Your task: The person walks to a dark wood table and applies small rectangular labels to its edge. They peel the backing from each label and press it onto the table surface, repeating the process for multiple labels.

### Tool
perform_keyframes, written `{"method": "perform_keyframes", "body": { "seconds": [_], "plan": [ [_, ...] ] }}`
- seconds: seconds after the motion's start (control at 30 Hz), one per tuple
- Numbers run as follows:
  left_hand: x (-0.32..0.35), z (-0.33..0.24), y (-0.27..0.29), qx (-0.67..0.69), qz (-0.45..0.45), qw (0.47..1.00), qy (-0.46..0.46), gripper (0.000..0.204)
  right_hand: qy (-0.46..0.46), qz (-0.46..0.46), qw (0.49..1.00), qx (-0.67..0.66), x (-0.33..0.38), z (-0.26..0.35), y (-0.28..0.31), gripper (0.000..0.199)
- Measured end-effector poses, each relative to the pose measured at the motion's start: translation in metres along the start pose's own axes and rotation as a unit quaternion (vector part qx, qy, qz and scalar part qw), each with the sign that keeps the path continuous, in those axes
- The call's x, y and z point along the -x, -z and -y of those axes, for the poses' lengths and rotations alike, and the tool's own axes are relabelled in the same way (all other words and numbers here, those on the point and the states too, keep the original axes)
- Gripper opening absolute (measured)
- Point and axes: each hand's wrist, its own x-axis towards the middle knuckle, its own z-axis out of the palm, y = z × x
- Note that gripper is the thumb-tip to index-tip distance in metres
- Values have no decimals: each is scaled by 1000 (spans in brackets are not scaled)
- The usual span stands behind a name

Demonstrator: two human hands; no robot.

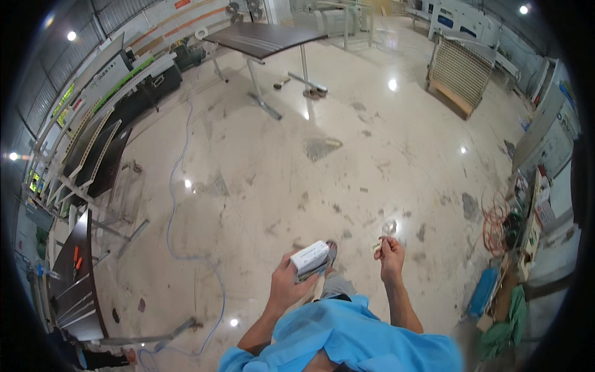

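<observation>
My left hand (pixel 284 285) is wrapped round a small white box (pixel 310 258), held in front of my body above the floor. The box is tilted, and its underside looks grey and shadowed. To the right, my right hand (pixel 392 255) is closed in a pinch. A small pale yellowish piece (pixel 376 247) sticks out from its fingertips, too small to name. The two hands are apart, with bare floor showing between them. My palms are mostly hidden.
A dark-topped table (pixel 266 38) stands ahead. A blue hose (pixel 170 217) runs along the floor at left, near a dark panel (pixel 77 291) bearing orange-handled pliers (pixel 77 257). A slatted crate (pixel 462 71), orange coiled hose (pixel 494 214) and green cloth (pixel 508 322) lie right. Someone's leg (pixel 105 359) shows lower left.
</observation>
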Motion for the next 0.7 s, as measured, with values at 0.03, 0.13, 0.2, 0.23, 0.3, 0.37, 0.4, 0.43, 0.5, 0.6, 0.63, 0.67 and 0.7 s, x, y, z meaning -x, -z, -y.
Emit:
{"method": "perform_keyframes", "body": {
  "seconds": [0.03,0.13,0.2,0.23,0.3,0.37,0.4,0.43,0.5,0.6,0.63,0.67,0.7],
  "plan": [
    [-40,18,-8,8,-5,1000,20,52,-9,-17,1000,-2,-45,-1,-16,17],
    [-149,52,-28,38,-38,996,73,52,1,19,998,-54,-179,20,-90,17],
    [-216,68,-34,49,-76,991,100,52,1,29,998,-53,-267,45,-156,16],
    [-243,74,-33,62,-90,985,133,51,-3,42,997,-69,-304,57,-187,16],
    [-300,93,-38,96,-129,968,191,49,5,106,993,-50,-371,79,-243,17],
    [-363,124,-42,121,-158,966,164,48,35,158,986,-29,-443,93,-297,19],
    [-393,141,-43,131,-173,964,151,48,57,195,979,-32,-479,97,-316,21],
    [-427,161,-45,80,-162,971,155,48,70,182,981,3,-518,96,-331,21],
    [-489,198,-53,44,-148,978,138,47,130,194,972,39,-597,77,-355,26],
    [-610,258,-56,4,-124,987,103,46,144,124,955,227,-735,24,-351,28],
    [-648,272,-56,-6,-111,989,102,45,146,65,939,305,-771,-1,-337,27],
    [-689,283,-56,-9,-115,990,87,46,157,21,918,363,-807,-24,-322,27],
    [-733,292,-55,-14,-117,990,80,48,39,-38,935,351,-838,-50,-306,26]
  ]
}}
